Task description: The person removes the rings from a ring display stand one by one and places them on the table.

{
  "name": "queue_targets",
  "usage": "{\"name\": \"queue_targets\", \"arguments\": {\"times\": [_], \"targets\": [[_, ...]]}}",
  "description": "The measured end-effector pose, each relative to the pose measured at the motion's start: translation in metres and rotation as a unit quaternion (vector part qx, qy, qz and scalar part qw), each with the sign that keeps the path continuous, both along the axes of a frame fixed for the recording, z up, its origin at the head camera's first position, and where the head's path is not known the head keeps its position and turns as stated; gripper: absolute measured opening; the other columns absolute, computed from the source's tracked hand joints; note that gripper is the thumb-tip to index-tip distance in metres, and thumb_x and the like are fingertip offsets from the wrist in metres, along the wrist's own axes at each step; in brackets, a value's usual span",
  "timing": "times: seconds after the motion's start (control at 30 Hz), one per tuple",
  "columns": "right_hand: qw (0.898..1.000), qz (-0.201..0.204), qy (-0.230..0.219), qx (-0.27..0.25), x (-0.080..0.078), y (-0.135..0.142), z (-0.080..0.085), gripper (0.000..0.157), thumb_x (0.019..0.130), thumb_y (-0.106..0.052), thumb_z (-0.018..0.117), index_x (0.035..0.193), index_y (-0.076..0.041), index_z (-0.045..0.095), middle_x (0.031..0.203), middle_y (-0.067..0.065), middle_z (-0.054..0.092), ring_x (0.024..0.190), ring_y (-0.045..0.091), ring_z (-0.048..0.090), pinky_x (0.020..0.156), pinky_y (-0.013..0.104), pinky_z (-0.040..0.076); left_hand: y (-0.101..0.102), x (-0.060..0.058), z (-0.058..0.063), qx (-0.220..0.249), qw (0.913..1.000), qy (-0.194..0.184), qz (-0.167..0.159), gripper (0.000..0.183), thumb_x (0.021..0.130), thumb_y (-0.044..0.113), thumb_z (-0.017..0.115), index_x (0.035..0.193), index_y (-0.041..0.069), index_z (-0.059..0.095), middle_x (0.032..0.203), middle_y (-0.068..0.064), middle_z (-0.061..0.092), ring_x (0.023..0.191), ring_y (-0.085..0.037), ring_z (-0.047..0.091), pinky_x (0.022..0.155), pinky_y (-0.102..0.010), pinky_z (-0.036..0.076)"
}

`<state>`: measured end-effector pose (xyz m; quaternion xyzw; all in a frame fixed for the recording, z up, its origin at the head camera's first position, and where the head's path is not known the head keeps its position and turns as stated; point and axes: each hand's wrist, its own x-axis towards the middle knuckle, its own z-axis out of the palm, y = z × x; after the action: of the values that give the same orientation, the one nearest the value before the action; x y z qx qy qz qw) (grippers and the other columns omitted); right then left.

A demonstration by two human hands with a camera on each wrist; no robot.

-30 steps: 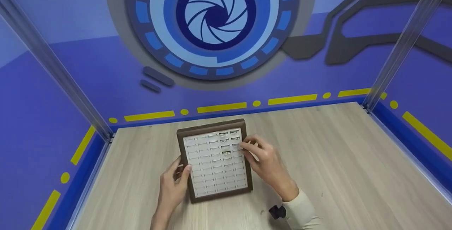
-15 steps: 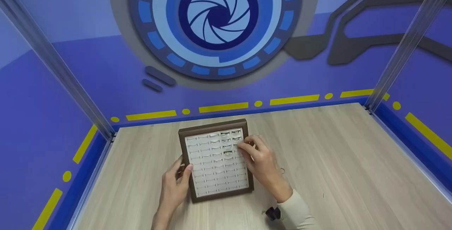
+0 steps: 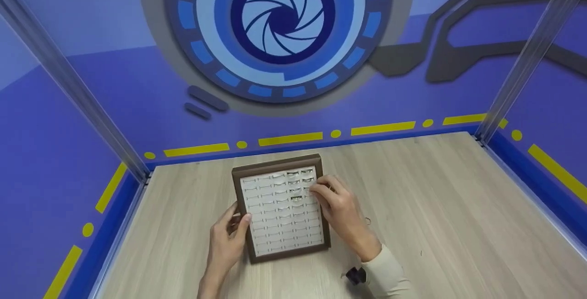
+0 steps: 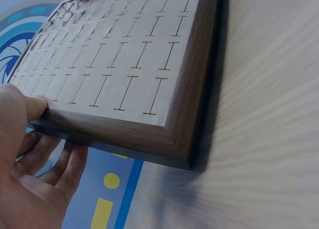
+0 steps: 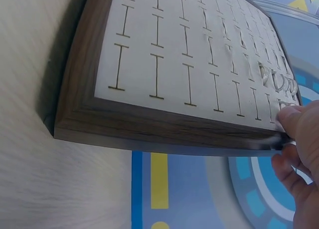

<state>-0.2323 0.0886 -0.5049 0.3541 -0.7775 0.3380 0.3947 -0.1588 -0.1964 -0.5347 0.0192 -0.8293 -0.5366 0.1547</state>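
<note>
A brown-framed ring display tray [image 3: 275, 167] stands tilted up on the table, its white pad cut with rows of slots. Several rings [image 5: 280, 82] sit in slots near the pad's upper right corner. My left hand [image 3: 225, 244] grips the tray's left edge, thumb on the front and fingers behind, as the left wrist view [image 4: 30, 154] also shows. At the right edge, my right hand [image 3: 341, 207] pinches a ring [image 4: 79, 3] at a slot in the upper part of the right column. Its fingertips hide most of that ring.
A loose ring [image 3: 368, 220] lies on the wooden table [image 3: 458, 198] beside my right forearm. A small black object [image 3: 355, 275] shows by the right sleeve [image 3: 387, 274]. Blue printed panels [image 3: 293, 122] with metal corner posts [image 3: 513, 69] enclose the back and sides.
My right fingers have moved slightly closer in to the slot at the right edge. The forearm shifted a little left, and the loose ring on the table came into view. My left hand keeps its grip.
</note>
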Motion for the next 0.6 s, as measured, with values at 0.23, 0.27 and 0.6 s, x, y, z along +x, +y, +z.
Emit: {"name": "queue_targets", "arguments": {"times": [0.23,0.27,0.6], "targets": [[1.0,0.008,0.006,-0.002,0.0014,0.0011,0.0034,0.023,0.088,0.011,0.081,0.104,-0.006,0.078,0.104,0.004,0.068,0.094,0.017,0.067,0.078,0.023,0.061,-0.0006,0.0002,-0.0005,0.003,1.0,0.002,0.0,0.055,0.107,0.023,0.068,0.156,0.002,0.052,0.132,-0.015,0.07,0.112,-0.025,0.072,0.103,-0.041,0.063],[1.0,0.009,0.006,-0.003,0.0016,0.0014,0.0038,0.023,0.088,0.011,0.081,0.104,-0.006,0.078,0.104,0.003,0.068,0.094,0.016,0.067,0.078,0.022,0.061,-0.0007,0.0001,-0.0005,0.004,1.0,0.002,0.0,0.055,0.107,0.023,0.068,0.156,0.002,0.052,0.132,-0.015,0.07,0.111,-0.025,0.072,0.103,-0.04,0.063],[1.0,0.013,0.011,0.007,0.0027,0.0051,0.0036,0.026,0.086,0.011,0.082,0.103,-0.008,0.077,0.103,0.002,0.067,0.092,0.014,0.067,0.076,0.023,0.059,-0.0015,-0.0018,-0.0012,0.014,0.9999,0.008,-0.006,0.055,0.106,0.025,0.069,0.155,0.004,0.053,0.13,-0.013,0.071,0.112,-0.023,0.072,0.103,-0.036,0.062]]}}
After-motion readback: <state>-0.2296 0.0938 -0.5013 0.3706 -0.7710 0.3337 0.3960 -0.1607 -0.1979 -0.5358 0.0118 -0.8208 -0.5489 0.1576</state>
